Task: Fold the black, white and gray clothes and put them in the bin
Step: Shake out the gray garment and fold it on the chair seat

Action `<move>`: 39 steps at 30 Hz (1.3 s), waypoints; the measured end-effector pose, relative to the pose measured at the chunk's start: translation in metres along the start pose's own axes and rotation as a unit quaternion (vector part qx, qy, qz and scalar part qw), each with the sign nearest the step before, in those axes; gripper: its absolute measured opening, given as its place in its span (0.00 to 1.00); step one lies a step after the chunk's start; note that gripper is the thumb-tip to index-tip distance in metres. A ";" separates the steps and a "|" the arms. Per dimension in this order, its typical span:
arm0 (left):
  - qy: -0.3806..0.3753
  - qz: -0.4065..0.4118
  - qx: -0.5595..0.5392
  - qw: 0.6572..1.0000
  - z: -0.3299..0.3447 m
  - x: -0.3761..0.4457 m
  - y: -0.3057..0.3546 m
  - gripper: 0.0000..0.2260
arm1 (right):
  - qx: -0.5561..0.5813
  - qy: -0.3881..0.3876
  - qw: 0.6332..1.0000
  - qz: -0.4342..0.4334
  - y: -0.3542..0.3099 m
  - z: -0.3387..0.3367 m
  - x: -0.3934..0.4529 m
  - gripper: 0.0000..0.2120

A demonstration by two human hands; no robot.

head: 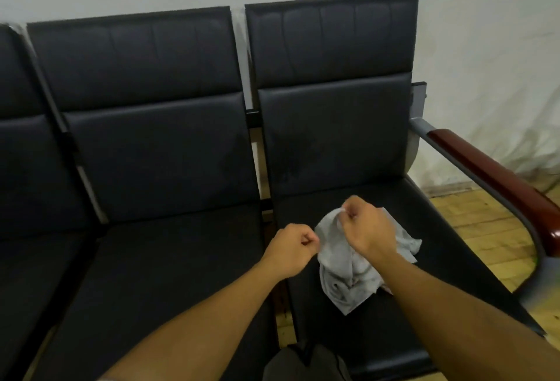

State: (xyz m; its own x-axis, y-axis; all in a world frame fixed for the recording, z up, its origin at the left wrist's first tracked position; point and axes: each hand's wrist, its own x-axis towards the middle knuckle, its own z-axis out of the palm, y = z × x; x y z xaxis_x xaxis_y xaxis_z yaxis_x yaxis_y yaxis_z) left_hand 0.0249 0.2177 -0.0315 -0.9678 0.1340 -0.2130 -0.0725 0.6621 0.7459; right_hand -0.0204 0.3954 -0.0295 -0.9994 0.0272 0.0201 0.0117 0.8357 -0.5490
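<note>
Lower centre: both fists, left hand [289, 248] and right hand [368, 226], pinch the gray cloth [348, 274]; best pulled taut before folding.

There were two hands: the left hand [288, 251] and the right hand [369, 227]. One gray cloth [344, 271] lay on the right seat. Three black seats stood in a row: the right seat [378, 198], the middle seat [169, 259], and a left seat [27, 198] partly cut off. One reddish-brown armrest [497, 177] showed at far right.
</note>
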 end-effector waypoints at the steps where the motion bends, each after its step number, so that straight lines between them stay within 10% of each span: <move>1: 0.011 0.003 -0.007 1.000 -0.004 -0.001 0.005 0.05 | 0.037 0.023 0.999 -0.013 -0.011 -0.010 0.002 0.03; 11: 0.144 0.137 -0.108 0.974 -0.092 -0.080 0.085 0.23 | 0.310 0.056 0.937 -0.151 -0.169 -0.102 -0.056 0.02; 16: 0.240 0.104 -0.065 0.963 -0.143 -0.141 0.079 0.04 | 0.360 0.034 0.913 -0.189 -0.236 -0.114 -0.095 0.01; 22: 0.299 0.058 -0.125 0.944 -0.191 -0.204 0.043 0.07 | 0.416 -0.020 0.891 -0.181 -0.279 -0.097 -0.132 0.03; 39: 0.404 0.016 -0.363 0.840 -0.259 -0.283 0.009 0.12 | 0.151 -0.271 0.909 -0.280 -0.270 0.026 -0.225 0.10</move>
State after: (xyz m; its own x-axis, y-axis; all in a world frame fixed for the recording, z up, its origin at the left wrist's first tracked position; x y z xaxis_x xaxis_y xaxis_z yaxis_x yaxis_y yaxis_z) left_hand 0.2359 -0.0058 0.1989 -0.7982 -0.5952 0.0930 0.1122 0.0047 0.9937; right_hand 0.2003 0.1492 0.0930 -0.7157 -0.6984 -0.0041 -0.4302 0.4454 -0.7852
